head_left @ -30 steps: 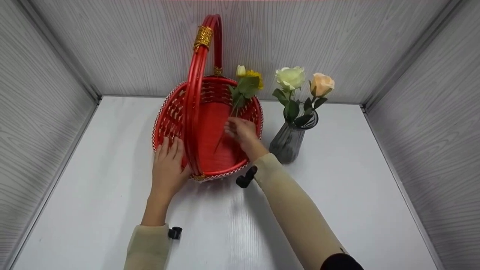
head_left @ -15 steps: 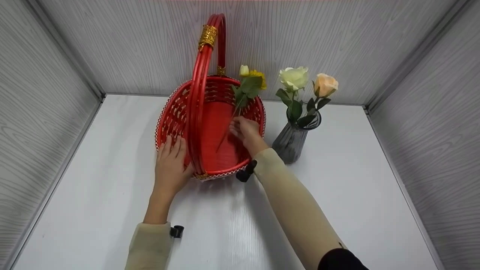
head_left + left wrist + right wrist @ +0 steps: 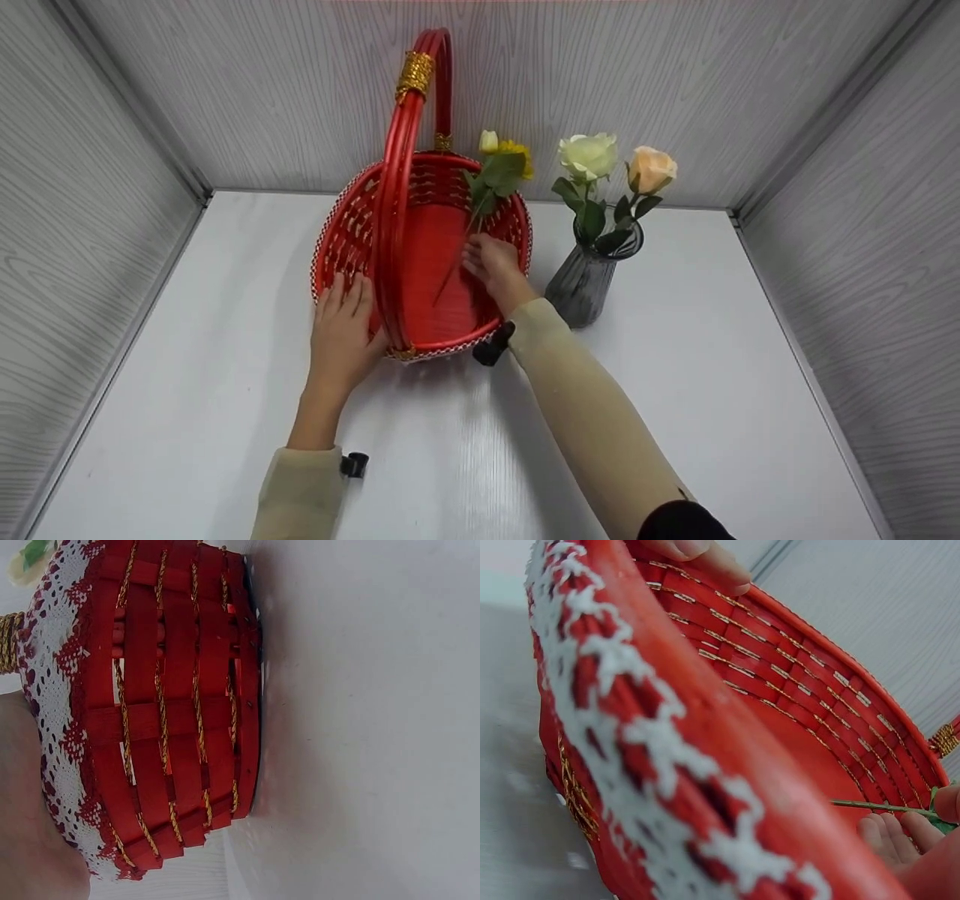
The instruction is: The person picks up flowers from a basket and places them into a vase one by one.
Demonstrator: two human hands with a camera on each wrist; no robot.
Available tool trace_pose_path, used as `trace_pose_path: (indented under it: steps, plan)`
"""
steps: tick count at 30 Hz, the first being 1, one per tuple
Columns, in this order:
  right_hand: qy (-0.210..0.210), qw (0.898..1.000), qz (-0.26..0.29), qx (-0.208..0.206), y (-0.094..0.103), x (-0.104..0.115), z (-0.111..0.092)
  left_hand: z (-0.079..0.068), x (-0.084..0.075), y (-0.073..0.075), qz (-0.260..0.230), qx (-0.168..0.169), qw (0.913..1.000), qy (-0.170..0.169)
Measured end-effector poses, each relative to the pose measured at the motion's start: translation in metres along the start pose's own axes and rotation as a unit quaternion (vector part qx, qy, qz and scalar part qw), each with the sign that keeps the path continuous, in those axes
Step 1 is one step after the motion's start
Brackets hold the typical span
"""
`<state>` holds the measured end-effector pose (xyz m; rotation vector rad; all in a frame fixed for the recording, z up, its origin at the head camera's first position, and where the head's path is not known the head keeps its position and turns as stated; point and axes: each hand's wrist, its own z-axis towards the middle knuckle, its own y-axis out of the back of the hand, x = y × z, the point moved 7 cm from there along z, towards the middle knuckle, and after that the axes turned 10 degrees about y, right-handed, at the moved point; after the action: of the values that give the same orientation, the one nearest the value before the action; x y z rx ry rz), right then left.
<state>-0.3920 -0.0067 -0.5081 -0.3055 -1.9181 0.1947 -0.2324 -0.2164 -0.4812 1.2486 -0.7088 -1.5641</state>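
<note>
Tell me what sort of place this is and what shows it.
Probably a small enclosed workstation, perhaps a recording booth: wood-grain panels stand on three sides of a white tabletop, and small black devices sit by both of the person's wrists.

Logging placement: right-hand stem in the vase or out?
Out: the right hand holds the stem over the red basket, clear of the gray vase.
</note>
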Motion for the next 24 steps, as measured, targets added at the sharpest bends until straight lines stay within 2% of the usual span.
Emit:
trace_pose_path:
  steps: [4,8,17,24]
  plan:
    - [-0.002,1.0,-0.014,0.015,-0.0021,0.0004,-0.0023,-0.0005,0.0009,-0.0005,0.003,0.007,1.0,0.003]
    - [0.0,0.999,-0.022,0.031,-0.0034,0.0013,-0.0021,0.0006,0.0002,-0.0008,0.004,0.0,1.0,0.0]
    - [-0.004,0.997,-0.007,0.073,-0.0086,0.0005,-0.0008,0.001,-0.0008,0.0005,-0.002,-0.004,1.0,0.007]
    - [-0.014,0.997,-0.004,0.07,-0.0065,-0.0017,0.0013,0.0009,-0.0005,-0.0008,0.005,0.009,0.9999,0.01]
